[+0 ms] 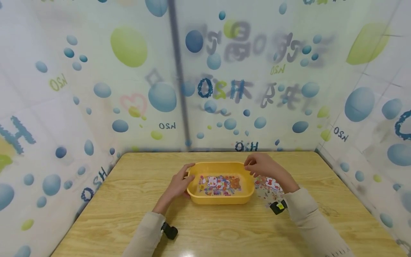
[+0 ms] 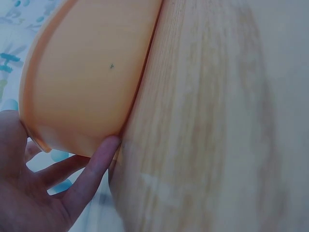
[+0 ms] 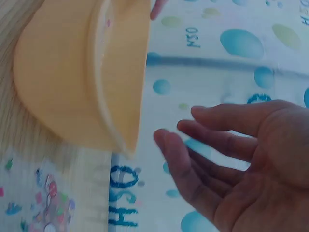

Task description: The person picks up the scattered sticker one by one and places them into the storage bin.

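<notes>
A person works at a yellow tub (image 1: 221, 200) whose long axis runs left to right across a wood-grain tabletop (image 1: 205, 228). The left hand (image 1: 177, 184) holds the tub's left end, thumb over the rim and fingers against the outer wall, one fingertip low by the base. The right hand (image 1: 264, 167) hangs at the tub's far right corner, its fingers loosely bent, thumb and fingertips apart and nothing seen in its grip; the right wrist view shows a gap between it and the rim. From that free grip, the tub's middle lies to the left and toward the near side. What looks like a clear sheet of cartoon stickers (image 1: 272, 185) lies on the tabletop just beside the tub's right end, to the near side of the right hand and much closer to it than to the left. More cartoon pictures (image 1: 221, 184) show on the tub's floor; whether they are loose or fixed cannot be told. Beyond the tabletop's far edge, and to left and right, rise pale walls (image 1: 199, 71) printed with blue and green blobs and reversed "H2O" lettering. Black devices (image 1: 170, 231) sit at both wrists, beside pale sleeves (image 1: 144, 233).
</notes>
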`<state>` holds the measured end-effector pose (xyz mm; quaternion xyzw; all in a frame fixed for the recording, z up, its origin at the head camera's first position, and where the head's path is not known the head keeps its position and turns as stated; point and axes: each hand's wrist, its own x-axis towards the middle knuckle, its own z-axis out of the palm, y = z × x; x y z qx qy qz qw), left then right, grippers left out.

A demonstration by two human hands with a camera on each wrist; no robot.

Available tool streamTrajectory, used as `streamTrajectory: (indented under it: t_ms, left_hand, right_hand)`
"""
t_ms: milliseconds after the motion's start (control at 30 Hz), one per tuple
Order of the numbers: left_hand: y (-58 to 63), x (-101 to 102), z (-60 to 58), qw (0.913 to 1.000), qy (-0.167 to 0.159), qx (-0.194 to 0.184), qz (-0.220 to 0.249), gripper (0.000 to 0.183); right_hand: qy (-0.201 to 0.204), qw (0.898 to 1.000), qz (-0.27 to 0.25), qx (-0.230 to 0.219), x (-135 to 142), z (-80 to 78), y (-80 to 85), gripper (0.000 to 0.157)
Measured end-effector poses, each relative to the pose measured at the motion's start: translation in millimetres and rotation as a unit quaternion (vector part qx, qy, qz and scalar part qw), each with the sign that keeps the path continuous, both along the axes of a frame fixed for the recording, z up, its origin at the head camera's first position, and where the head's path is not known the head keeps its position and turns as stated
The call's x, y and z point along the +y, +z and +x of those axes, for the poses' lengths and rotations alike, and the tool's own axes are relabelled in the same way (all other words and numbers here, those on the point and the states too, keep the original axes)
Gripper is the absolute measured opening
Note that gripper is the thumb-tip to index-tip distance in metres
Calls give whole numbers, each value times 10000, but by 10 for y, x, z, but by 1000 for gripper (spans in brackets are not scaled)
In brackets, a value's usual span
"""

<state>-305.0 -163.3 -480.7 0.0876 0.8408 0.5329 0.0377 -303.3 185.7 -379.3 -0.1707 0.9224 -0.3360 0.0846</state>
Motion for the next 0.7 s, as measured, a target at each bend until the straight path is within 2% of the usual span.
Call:
streamTrajectory:
  t_ms: [233,467,700]
  left_hand:
    - [6,-4,16,10000,4,-5,-7,53]
    - [21,3,30,9999,-138,8,60,52]
    - [19,2,20,9999,-39,-35,91,52]
  right_hand:
    - [-366,9981,-252,419,373,48,-157,22]
    - [-832,9943,-172,637,762,142,-311,23]
    - [-825,9937,98,754,1033,164,-452,28]
